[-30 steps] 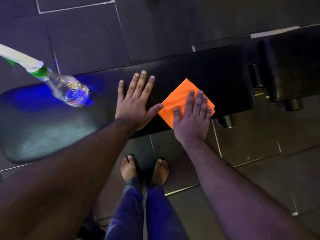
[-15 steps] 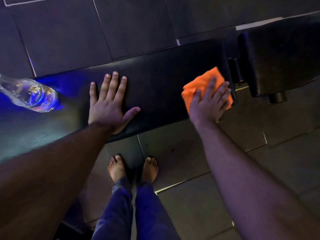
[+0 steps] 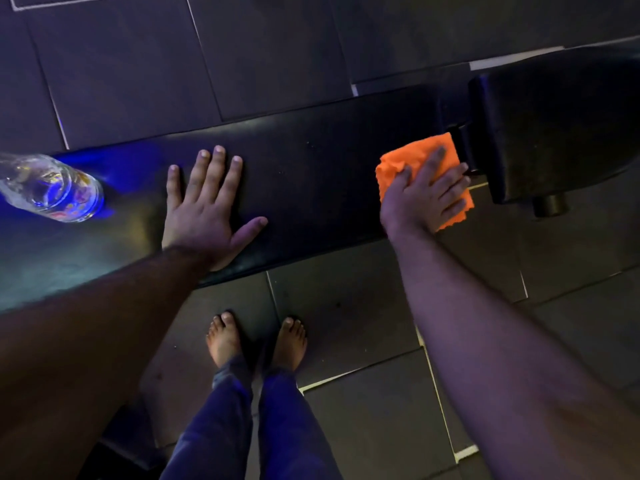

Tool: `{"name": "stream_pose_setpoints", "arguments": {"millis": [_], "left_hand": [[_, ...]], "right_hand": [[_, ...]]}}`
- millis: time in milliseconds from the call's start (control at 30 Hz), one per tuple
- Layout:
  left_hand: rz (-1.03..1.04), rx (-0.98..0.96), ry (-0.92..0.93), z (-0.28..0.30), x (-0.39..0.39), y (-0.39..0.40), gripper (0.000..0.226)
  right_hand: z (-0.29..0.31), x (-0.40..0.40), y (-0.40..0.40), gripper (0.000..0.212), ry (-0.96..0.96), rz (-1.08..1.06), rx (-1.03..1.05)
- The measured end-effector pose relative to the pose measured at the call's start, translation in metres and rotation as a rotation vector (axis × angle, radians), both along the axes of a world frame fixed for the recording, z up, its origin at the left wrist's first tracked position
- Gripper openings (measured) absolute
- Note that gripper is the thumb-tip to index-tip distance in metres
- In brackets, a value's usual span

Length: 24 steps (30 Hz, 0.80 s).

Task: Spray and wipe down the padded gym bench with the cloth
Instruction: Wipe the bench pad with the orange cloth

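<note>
A long black padded bench [image 3: 311, 174] runs across the view from left to right. My right hand [image 3: 422, 195] presses an orange cloth [image 3: 412, 161] flat on the bench's right end, close to the gap before a second pad. My left hand [image 3: 204, 209] lies flat on the middle of the bench, fingers spread, holding nothing. A clear spray bottle [image 3: 48, 188] lies on the bench at the far left, lit blue; its nozzle end is out of view.
A second black pad [image 3: 554, 126] sits to the right, joined by a metal bracket, with a round post [image 3: 549, 206] under it. Dark floor tiles surround the bench. My bare feet [image 3: 256, 341] stand just in front of it.
My right hand has slid the orange cloth rightward along the bench to its right end. My left hand stays flat on the pad. The view has shifted right.
</note>
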<state>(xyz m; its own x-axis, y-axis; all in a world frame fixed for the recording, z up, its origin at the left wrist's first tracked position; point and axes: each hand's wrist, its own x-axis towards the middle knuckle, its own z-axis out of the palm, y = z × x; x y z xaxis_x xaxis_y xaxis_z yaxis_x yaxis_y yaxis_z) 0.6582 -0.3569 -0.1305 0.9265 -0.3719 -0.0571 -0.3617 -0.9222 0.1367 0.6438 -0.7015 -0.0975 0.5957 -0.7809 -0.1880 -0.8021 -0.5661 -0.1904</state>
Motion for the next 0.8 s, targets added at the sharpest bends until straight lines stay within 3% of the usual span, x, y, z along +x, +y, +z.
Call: {"name": "stream_pose_setpoints", "arguments": {"millis": [200,333,467,700,800], "left_hand": [[0.007,-0.002,0.005,-0.001,0.000,0.001,0.104],[0.005,-0.002,-0.019,-0.008,0.000,0.002,0.105],[0.013,0.002,-0.016,-0.010,0.000,0.002,0.105],[0.016,0.005,0.034,0.007,-0.001,-0.002,0.106],[0.010,-0.003,0.026,0.004,0.000,-0.001,0.107]], "right_hand": [[-0.002,-0.068,0.049,0.072,-0.074,0.147,0.104],[0.000,-0.001,0.008,0.069,0.002,0.045,0.024],[0.004,0.069,-0.027,0.069,0.057,0.072,0.033],[0.009,-0.035,0.019,0.071,0.055,0.340,-0.057],[0.004,0.009,0.009,0.073,0.083,0.288,-0.041]]}}
